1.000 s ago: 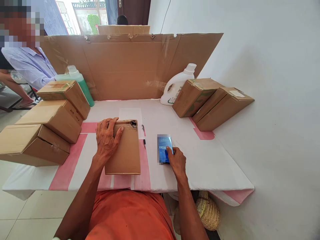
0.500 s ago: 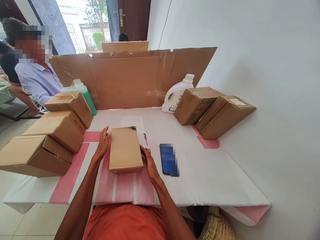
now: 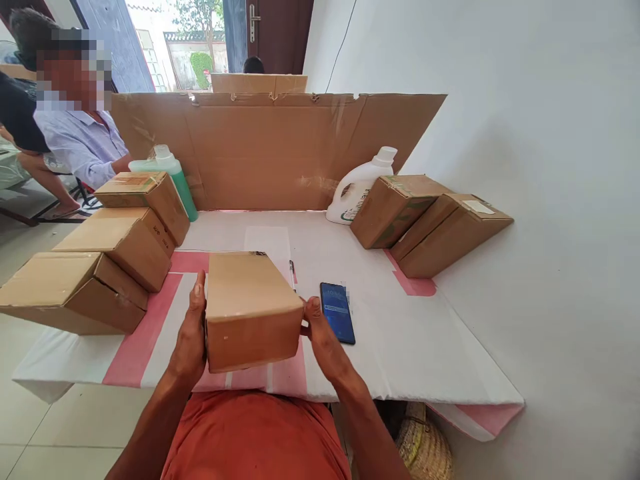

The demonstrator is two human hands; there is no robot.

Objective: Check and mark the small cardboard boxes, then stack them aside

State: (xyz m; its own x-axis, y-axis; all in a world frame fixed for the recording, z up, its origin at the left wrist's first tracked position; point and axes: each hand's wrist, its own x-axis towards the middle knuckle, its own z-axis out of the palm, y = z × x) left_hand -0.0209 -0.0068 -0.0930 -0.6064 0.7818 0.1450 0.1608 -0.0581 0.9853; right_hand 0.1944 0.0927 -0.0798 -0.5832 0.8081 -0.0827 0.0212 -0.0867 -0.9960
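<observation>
A person in an orange top sits at a white worktop (image 3: 400,333) marked with pink bands, seen from their own head. Their body below the chest is cut off by the lower edge.

Both hands grip a plain brown cardboard box (image 3: 250,307) between them, lifted at the near edge of the worktop. The left hand (image 3: 193,333) presses flat against the box's left side, fingers pointing away from the person; the right hand (image 3: 320,337) presses against its right side, thumb up by the top corner. Most of each palm is hidden behind the box. The box's long axis runs away from the person toward the back of the worktop, with a short end face turned to the camera. Its far end and underside are out of sight, so whether it touches the worktop there is unclear.

Just right of the box lies a dark smartphone (image 3: 338,321), face up, its screen partly blurred. A pen (image 3: 292,272) shows beyond the box, mostly hidden.

Three cardboard boxes (image 3: 115,240) are stacked stepwise at left, a green bottle (image 3: 173,175) behind them. Two more leaning boxes (image 3: 425,220) sit at right beside a white jug (image 3: 357,187). A tall cardboard sheet (image 3: 270,150) stands across the back. Another person (image 3: 85,143), face blurred, sits at far left.
</observation>
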